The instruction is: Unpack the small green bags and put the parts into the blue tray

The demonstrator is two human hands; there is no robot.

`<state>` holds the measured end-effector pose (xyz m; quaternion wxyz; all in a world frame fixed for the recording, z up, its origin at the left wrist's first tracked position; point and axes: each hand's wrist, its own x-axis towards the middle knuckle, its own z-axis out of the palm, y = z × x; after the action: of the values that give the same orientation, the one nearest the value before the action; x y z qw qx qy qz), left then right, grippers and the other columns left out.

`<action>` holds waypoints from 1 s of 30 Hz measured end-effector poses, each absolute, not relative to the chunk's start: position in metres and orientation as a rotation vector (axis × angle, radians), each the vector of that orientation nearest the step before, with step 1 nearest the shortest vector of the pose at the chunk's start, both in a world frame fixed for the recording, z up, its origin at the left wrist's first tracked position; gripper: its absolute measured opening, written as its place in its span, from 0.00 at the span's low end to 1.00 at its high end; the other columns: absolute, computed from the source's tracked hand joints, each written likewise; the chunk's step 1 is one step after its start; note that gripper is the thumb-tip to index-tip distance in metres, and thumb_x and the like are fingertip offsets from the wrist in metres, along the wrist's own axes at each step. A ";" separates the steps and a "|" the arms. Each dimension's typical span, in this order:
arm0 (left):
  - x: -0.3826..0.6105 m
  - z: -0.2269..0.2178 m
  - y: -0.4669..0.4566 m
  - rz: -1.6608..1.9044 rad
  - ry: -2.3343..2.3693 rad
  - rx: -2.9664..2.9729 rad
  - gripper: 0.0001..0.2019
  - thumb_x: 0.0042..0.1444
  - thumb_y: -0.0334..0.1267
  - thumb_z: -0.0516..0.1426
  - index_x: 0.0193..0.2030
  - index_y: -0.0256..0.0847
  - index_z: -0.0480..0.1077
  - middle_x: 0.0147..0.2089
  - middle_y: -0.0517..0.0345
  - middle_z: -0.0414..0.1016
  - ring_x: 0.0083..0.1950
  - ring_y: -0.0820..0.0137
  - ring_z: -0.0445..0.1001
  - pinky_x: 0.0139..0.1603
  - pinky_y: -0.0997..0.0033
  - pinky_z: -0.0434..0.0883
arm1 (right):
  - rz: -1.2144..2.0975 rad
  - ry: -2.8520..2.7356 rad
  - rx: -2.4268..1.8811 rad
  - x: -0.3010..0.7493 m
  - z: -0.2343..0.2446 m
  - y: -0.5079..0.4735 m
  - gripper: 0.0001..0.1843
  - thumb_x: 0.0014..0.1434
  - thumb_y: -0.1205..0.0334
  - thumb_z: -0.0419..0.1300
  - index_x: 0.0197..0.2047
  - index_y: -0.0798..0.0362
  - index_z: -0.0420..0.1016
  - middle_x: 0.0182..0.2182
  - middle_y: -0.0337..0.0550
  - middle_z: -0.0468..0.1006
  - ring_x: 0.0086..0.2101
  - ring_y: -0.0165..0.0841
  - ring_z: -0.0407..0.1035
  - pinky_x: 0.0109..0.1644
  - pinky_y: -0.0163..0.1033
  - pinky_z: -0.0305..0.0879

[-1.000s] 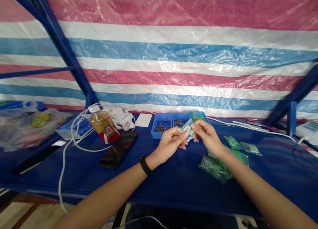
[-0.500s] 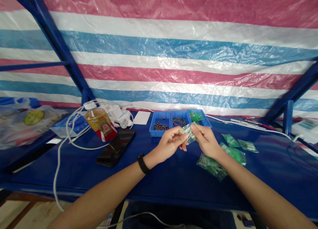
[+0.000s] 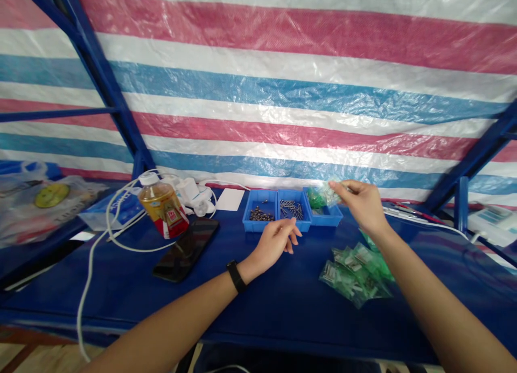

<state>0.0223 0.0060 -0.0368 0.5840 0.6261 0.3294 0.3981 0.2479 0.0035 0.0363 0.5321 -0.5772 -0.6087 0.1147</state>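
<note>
My right hand [image 3: 361, 203] is raised beside the right-hand blue bin, thumb and fingers pinching a clear small plastic bag [image 3: 329, 194]. What the bag contains is too blurred to tell. Green plastic bags [image 3: 316, 199] lie in that bin, partly behind the pinched one. My left hand [image 3: 275, 242], with a black band on its wrist, hovers just in front of the bins. Its fingers are loosely bent and apart, with nothing seen in them. Long screws [image 3: 291, 208] fill the middle bin, and short dark metal pieces [image 3: 260, 215] the left one. Filled green bags [image 3: 355, 273] are piled below my right forearm.
Left of the bins are a white card [image 3: 230, 199], a dark phone [image 3: 186, 250], a drink bottle [image 3: 163, 207] and white chargers with cables [image 3: 194, 192]. Plastic bags [image 3: 52, 198] lie far left. A white device [image 3: 493, 222] stands far right. Blue frame posts [image 3: 109, 82] flank the table.
My hands have parted. The right has carried the small bag up and right to the right-hand bin, while the left has let go and dropped slightly. The view has tilted up a little.
</note>
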 end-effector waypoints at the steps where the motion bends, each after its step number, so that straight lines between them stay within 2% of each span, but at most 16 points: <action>1: 0.022 -0.039 0.008 0.922 0.784 1.482 0.27 0.62 0.60 0.54 0.30 0.34 0.72 0.24 0.59 0.70 0.20 0.76 0.68 0.22 0.76 0.61 | 0.274 -1.503 -1.452 0.258 0.042 0.013 0.29 0.57 0.35 0.63 0.21 0.52 0.69 0.17 0.37 0.64 0.22 0.32 0.61 0.28 0.38 0.55; 3: 0.022 -0.042 0.010 0.907 0.808 1.519 0.26 0.61 0.59 0.55 0.27 0.35 0.71 0.23 0.58 0.69 0.20 0.76 0.68 0.22 0.76 0.61 | 0.332 -1.731 -1.622 0.274 0.051 0.034 0.29 0.53 0.35 0.65 0.20 0.53 0.70 0.14 0.37 0.65 0.21 0.32 0.63 0.28 0.38 0.55; 6: 0.023 -0.043 0.011 0.893 0.830 1.556 0.25 0.61 0.57 0.54 0.27 0.35 0.70 0.22 0.59 0.69 0.20 0.76 0.67 0.22 0.75 0.62 | 0.629 -2.008 -1.738 0.281 0.052 0.064 0.30 0.45 0.36 0.69 0.14 0.53 0.67 0.11 0.36 0.64 0.19 0.31 0.64 0.26 0.36 0.55; 9: 0.022 -0.042 0.012 0.887 0.850 1.599 0.24 0.61 0.57 0.54 0.27 0.35 0.71 0.22 0.59 0.69 0.20 0.75 0.67 0.23 0.75 0.63 | 0.876 -2.045 -1.791 0.274 0.044 0.088 0.27 0.36 0.38 0.74 0.15 0.53 0.72 0.12 0.37 0.69 0.19 0.31 0.65 0.24 0.35 0.60; 12: 0.021 -0.042 0.013 0.899 0.900 1.611 0.24 0.61 0.55 0.53 0.27 0.35 0.71 0.22 0.58 0.69 0.20 0.75 0.67 0.24 0.75 0.64 | 0.971 -1.962 -1.815 0.268 0.037 0.101 0.25 0.33 0.41 0.76 0.17 0.53 0.75 0.15 0.40 0.74 0.21 0.34 0.71 0.26 0.37 0.68; 15: 0.021 -0.044 0.014 0.905 0.955 1.605 0.22 0.60 0.54 0.53 0.26 0.36 0.70 0.21 0.58 0.69 0.20 0.75 0.67 0.23 0.75 0.63 | 1.007 -1.903 -1.805 0.269 0.034 0.103 0.19 0.33 0.51 0.77 0.20 0.55 0.77 0.21 0.43 0.79 0.26 0.36 0.75 0.30 0.37 0.74; 20: 0.024 -0.044 0.009 0.871 0.963 1.619 0.21 0.61 0.52 0.52 0.25 0.37 0.70 0.21 0.59 0.68 0.20 0.75 0.67 0.23 0.75 0.64 | 0.925 -1.842 -1.818 0.278 0.035 0.090 0.07 0.37 0.67 0.72 0.23 0.56 0.79 0.25 0.44 0.81 0.28 0.37 0.76 0.32 0.35 0.75; 23: 0.025 -0.045 0.007 0.866 0.959 1.637 0.21 0.61 0.51 0.51 0.25 0.37 0.70 0.21 0.59 0.68 0.20 0.74 0.67 0.23 0.75 0.64 | 0.816 -1.756 -1.851 0.283 0.039 0.082 0.04 0.44 0.66 0.68 0.26 0.56 0.79 0.29 0.47 0.82 0.30 0.38 0.78 0.32 0.34 0.74; 26: 0.025 -0.044 0.007 0.875 0.963 1.641 0.21 0.61 0.51 0.51 0.25 0.37 0.70 0.21 0.59 0.68 0.20 0.74 0.68 0.23 0.75 0.64 | 0.684 -1.639 -1.899 0.288 0.043 0.077 0.08 0.54 0.61 0.62 0.30 0.57 0.79 0.32 0.50 0.82 0.32 0.37 0.78 0.33 0.33 0.72; 28: 0.024 -0.044 0.008 0.877 0.970 1.642 0.21 0.61 0.50 0.51 0.25 0.37 0.70 0.21 0.59 0.68 0.20 0.74 0.68 0.23 0.75 0.65 | 0.639 -1.618 -1.933 0.289 0.043 0.074 0.11 0.55 0.59 0.61 0.29 0.58 0.79 0.30 0.50 0.82 0.31 0.38 0.77 0.31 0.34 0.70; 30: 0.023 -0.043 0.008 0.879 0.977 1.651 0.21 0.62 0.50 0.51 0.25 0.37 0.70 0.21 0.59 0.69 0.20 0.74 0.68 0.24 0.75 0.65 | 0.620 -1.653 -1.952 0.288 0.041 0.071 0.10 0.52 0.59 0.63 0.28 0.58 0.80 0.27 0.48 0.81 0.31 0.38 0.76 0.31 0.34 0.68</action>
<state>0.0232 0.0079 -0.0433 0.4932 0.6807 0.4028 0.3623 0.2877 0.0711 0.0409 0.2519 -0.7178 -0.6078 0.2280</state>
